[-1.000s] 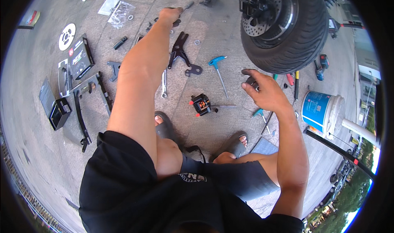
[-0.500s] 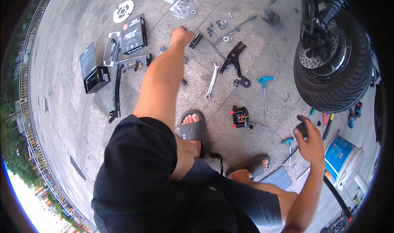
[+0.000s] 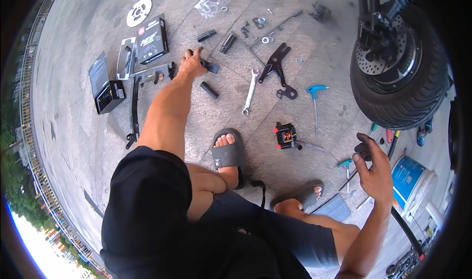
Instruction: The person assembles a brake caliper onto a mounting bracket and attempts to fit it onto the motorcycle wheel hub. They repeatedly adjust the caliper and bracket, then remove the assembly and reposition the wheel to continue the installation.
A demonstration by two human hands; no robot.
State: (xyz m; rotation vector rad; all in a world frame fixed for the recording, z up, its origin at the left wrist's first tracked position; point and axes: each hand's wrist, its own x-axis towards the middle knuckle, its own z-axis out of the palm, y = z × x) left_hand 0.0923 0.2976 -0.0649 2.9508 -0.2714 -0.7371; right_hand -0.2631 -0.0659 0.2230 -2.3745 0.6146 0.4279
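My left hand (image 3: pixel 192 65) is low over the paving with its fingers spread. Its thumb side is beside a dark socket-like piece (image 3: pixel 211 67), and whether they touch I cannot tell. Around it lie a black socket (image 3: pixel 206 35), a larger dark socket (image 3: pixel 227 43) and a dark cylinder (image 3: pixel 209 90). Off to the right, my right hand (image 3: pixel 376 173) is raised, its dark-smudged fingers bent and the thumb apart, with nothing visible in it. Between the hands are a combination wrench (image 3: pixel 250 92), a black bracket (image 3: pixel 275 65) and a black brake caliper with red caps (image 3: pixel 286 136).
A tyred wheel with a brake disc (image 3: pixel 403 77) stands at right, above a blue-and-white bucket (image 3: pixel 410 183). Blue T-handle hex keys (image 3: pixel 315 89) lie near it. At left are a black box (image 3: pixel 152 40), an opened box (image 3: pixel 110 97), a long dark bar (image 3: pixel 135 109) and a loose disc (image 3: pixel 139 13).
My left hand has drawn back toward me and to the left, its fingers now spread. A black socket shows where it was. The right hand has hardly moved.
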